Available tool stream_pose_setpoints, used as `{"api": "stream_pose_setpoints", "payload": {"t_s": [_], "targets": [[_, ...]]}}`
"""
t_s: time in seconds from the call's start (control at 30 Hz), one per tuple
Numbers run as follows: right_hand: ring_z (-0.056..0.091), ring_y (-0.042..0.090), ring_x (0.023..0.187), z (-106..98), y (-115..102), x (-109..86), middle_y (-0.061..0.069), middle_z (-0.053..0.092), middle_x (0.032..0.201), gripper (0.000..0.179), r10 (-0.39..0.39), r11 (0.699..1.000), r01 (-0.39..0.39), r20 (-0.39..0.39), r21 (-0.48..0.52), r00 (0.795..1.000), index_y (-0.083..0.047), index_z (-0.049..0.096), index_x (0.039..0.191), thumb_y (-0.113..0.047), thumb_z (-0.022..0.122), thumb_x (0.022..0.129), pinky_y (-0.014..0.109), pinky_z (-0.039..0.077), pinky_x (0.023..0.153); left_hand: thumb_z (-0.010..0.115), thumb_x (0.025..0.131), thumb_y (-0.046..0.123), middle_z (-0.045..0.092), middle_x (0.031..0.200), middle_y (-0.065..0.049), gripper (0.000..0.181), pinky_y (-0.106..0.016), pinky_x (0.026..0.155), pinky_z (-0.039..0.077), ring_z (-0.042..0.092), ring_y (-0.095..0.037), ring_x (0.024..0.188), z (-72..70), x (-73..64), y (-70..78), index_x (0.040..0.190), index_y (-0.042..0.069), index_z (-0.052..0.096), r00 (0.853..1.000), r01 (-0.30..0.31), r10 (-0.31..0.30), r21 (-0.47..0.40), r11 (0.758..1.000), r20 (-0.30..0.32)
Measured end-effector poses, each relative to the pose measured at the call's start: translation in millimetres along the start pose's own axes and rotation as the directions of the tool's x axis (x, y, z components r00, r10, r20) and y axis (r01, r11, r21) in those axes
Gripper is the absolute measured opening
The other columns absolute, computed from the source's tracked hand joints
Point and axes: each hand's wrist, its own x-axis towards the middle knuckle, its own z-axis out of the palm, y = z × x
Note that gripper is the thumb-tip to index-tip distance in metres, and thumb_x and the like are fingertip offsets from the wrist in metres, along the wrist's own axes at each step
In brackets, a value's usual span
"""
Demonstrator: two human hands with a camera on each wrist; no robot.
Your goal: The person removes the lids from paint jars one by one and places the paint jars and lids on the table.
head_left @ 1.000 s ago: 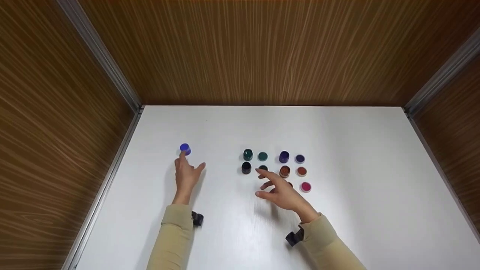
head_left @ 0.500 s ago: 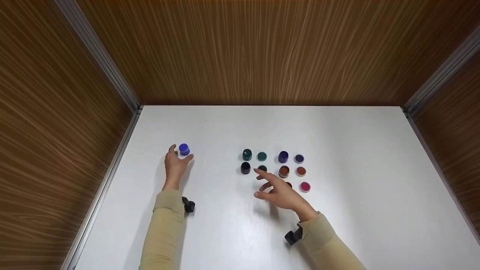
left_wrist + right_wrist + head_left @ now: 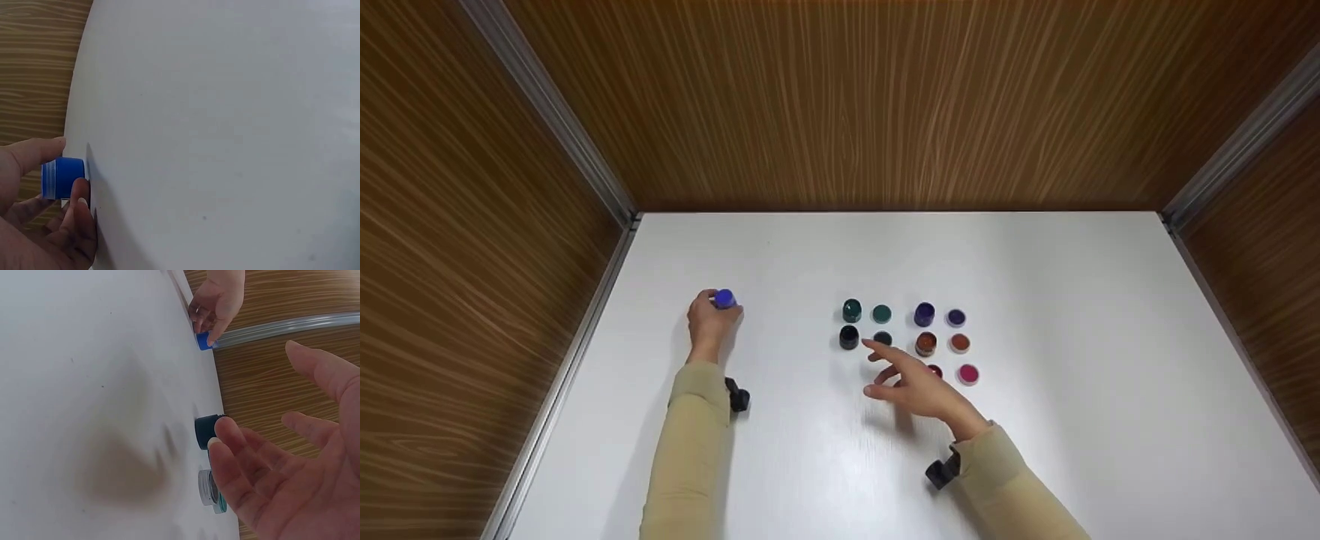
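Note:
At the left of the table, my left hand (image 3: 709, 321) grips a small blue paint jar (image 3: 725, 299) with a blue lid. The left wrist view shows the jar (image 3: 62, 178) between the thumb and fingers, near the table surface. My right hand (image 3: 919, 386) hovers with loosely spread fingers and holds nothing. Under and beside it are open paint jars: black (image 3: 849, 337), orange-brown (image 3: 926, 344) and a red one (image 3: 935, 371) mostly hidden by the hand. Behind these stand a green jar (image 3: 852, 310) and a purple jar (image 3: 925, 314).
To the right of the jars lie their lids: green (image 3: 882, 314), dark (image 3: 883, 339), purple (image 3: 956, 318), orange (image 3: 960, 343) and pink-red (image 3: 968, 374). Wood-grain panels (image 3: 840, 105) enclose the white table (image 3: 1072, 300) at the back and sides.
My left hand has shifted left and forward around the blue jar, then its fingers have closed on it. The right hand has stayed almost in place.

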Motion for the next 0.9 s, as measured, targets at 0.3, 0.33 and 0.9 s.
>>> {"api": "stream_pose_setpoints", "payload": {"t_s": [0.3,0.33,0.9], "targets": [[0.062,0.023,0.103,1.5,1.5,0.7,0.018,0.05,0.137,0.074,-0.002,1.0,0.002,0.001,0.005,1.0,-0.012,0.034,0.153,-0.032,0.071,0.092,0.044,0.049,0.087,0.069,0.084,0.005,0.055,0.129,-0.027,0.053,-0.046,0.104,0.039,0.051,-0.039,0.123,-4.1,1.4,-1.8,0.132,-0.008,0.05,1.0,0.019,-0.019,0.004,1.0,0.003],[0.062,0.023,0.103,1.8,1.6,0.8,0.018,0.05,0.137,0.074,-0.001,1.0,0.001,0.001,0.004,1.0,-0.013,0.034,0.153,-0.032,0.071,0.092,0.044,0.049,0.087,0.069,0.084,0.005,0.056,0.129,-0.027,0.052,-0.046,0.104,0.039,0.051,-0.039,0.122,-4.3,1.3,-2.8,0.131,-0.008,0.051,1.0,0.016,-0.016,0.007,1.0,-0.004],[0.061,0.023,0.102,0.2,3.3,12.6,0.02,0.054,0.128,0.065,-0.019,0.997,0.021,-0.041,0.068,0.999,-0.006,0.041,0.146,-0.027,0.07,0.093,0.039,0.051,0.085,0.069,0.087,0.013,0.059,0.122,-0.024,0.042,-0.049,0.097,0.043,0.056,-0.038,0.116,3.6,-10.1,0.7,0.122,-0.006,0.056,0.999,-0.034,0.034,0.079,0.996,0.004]]}}
